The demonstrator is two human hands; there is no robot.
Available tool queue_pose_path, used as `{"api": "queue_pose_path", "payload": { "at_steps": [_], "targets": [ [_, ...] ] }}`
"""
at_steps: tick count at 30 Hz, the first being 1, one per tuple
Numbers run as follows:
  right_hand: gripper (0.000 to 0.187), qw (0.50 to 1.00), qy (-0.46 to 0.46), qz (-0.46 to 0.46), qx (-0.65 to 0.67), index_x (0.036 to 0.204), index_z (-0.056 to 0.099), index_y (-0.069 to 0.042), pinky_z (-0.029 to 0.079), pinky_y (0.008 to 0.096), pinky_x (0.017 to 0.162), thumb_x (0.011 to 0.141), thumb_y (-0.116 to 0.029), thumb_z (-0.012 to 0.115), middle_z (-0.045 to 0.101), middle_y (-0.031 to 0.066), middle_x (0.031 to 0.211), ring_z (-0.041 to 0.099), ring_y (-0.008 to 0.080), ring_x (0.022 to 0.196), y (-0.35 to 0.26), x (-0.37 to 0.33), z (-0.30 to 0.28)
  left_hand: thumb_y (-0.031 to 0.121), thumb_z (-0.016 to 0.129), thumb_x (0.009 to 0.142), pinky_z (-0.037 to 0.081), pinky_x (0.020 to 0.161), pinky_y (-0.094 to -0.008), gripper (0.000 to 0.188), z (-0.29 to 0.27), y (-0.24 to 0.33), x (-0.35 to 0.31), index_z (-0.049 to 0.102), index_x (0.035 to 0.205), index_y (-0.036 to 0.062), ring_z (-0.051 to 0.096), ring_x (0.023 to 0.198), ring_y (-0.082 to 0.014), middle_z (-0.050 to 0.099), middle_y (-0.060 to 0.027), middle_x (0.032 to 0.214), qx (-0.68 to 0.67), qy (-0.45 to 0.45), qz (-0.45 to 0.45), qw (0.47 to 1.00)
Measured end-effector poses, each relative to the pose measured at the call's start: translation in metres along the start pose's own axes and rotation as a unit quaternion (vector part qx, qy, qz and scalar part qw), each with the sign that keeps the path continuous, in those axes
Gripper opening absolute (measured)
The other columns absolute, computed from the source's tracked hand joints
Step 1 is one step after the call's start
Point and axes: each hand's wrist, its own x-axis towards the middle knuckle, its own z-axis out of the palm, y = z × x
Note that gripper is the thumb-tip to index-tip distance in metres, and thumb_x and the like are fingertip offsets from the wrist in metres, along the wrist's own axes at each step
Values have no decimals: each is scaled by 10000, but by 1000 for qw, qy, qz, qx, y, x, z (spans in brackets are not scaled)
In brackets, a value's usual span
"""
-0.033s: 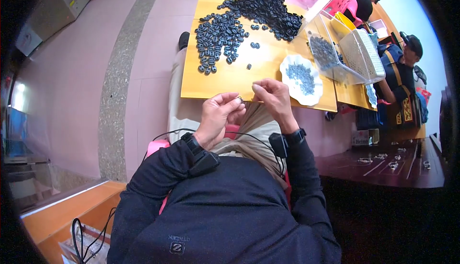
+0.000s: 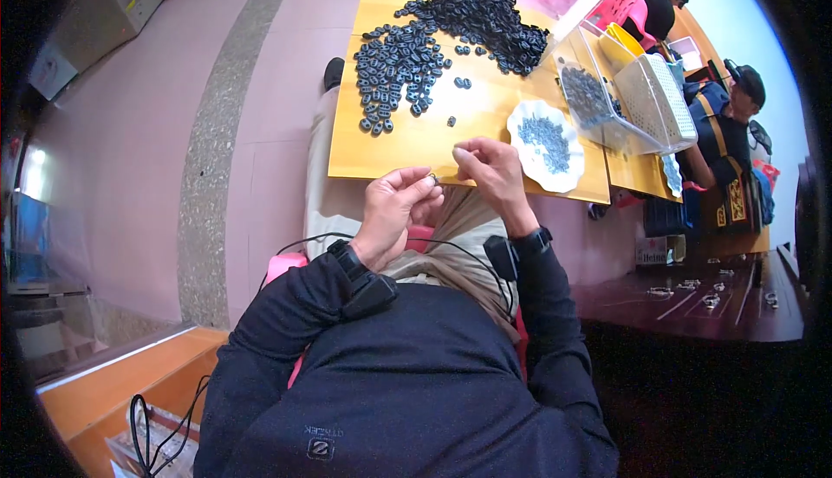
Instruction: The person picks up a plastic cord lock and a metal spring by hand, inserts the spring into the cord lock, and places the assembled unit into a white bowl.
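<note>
Just off the table's near edge, my left hand pinches a small dark part between thumb and forefinger; its exact kind is too small to tell. My right hand is a little to the right and farther forward, thumb and forefinger drawn together, and whatever may be between them cannot be made out. Beyond my hands, black oval two-holed pieces lie loose on the yellow table, with one single piece nearest my fingers. A white scalloped dish of small greyish parts stands beside my right hand.
A large heap of black pieces covers the table's far part. Clear plastic bins and a white perforated basket stand at the right. A co-worker in dark clothes sits beyond them. Cables run between my wrists.
My right fingertips have shifted very slightly left and away from me. My left hand keeps its pinch, and the things on the table have not moved.
</note>
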Motion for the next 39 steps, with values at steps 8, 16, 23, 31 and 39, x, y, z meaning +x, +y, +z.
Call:
{"api": "queue_pose_path", "payload": {
  "at_steps": [8, 16, 23, 31, 39],
  "targets": [
    [190, 919, 49, -190, -342, 983, 690, -60, 517, 415, 688, 828, -151, 627, 663, 158, 885, 650, 339, 768, -2, 62, 45, 8, 600, 906, 582, 766, -284, 162, -3, 9, 3, 582, 1060, -41, 648, 812, -157, 631, -91, 918, -49, 26, 32, 998],
    [159, 902, 66, -155, -398, 864, 701, -84, 514, 427, 705, 851, -189, 582, 644, 135, 876, 649, 333, 796, -8, 62, 57, 11, 601, 904, 580, 756, -287, 156, -4, 22, 6, 579, 1052, -36, 649, 796, -164, 632, -97, 901, -70, 45, 51, 995],
    [158, 907, 52, -150, -390, 854, 709, -90, 519, 420, 717, 846, -199, 595, 656, 111, 954, 656, 328, 805, 7, 49, 44, 19, 606, 902, 578, 756, -281, 163, -5, 20, 6, 580, 1052, -41, 654, 799, -171, 638, -104, 909, -67, 44, 49, 996],
    [186, 908, 19, -136, -396, 959, 672, -61, 501, 415, 751, 826, -174, 606, 652, 133, 918, 637, 338, 843, 5, 32, 30, 20, 588, 911, 580, 801, -308, 159, -6, 18, 6, 571, 1064, -22, 652, 852, -177, 630, -97, 954, -40, 32, 41, 998],
    [211, 921, -27, -135, -364, 993, 646, -47, 500, 414, 697, 818, -165, 633, 628, 169, 858, 632, 344, 790, 4, 22, 20, 18, 586, 913, 580, 802, -309, 166, -8, 15, 7, 574, 1073, -26, 657, 868, -184, 635, -111, 974, -36, 20, 35, 999]
  ]
}}
